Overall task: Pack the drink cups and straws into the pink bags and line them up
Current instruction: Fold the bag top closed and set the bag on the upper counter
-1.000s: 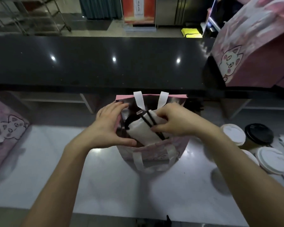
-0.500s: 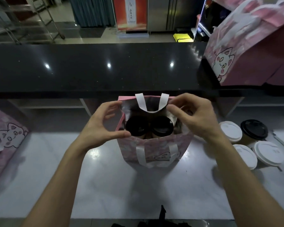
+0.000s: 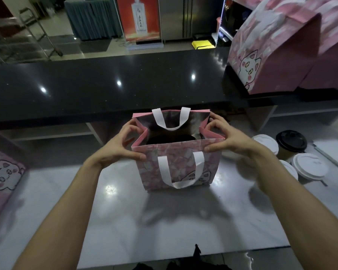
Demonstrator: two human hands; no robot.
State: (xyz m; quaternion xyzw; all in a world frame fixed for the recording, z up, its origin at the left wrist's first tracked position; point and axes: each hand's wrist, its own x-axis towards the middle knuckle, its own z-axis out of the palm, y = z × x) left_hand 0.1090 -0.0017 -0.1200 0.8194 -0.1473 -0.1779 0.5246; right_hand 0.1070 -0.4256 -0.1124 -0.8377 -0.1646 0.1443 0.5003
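A left hand (image 3: 121, 147) and right hand (image 3: 225, 140) pinch the side folds of a pink bag (image 3: 178, 164) standing on the counter (image 3: 125, 221) (dark lids, apparently cups, inside); pressing both gussets inward evenly should close it squarely.

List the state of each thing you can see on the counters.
middle bag: upright, top open, rim pinched by both hands
left hand: grips bag's left edge
right hand: grips bag's right edge
cups: lidded, unpacked
right bag: upright, top folded shut
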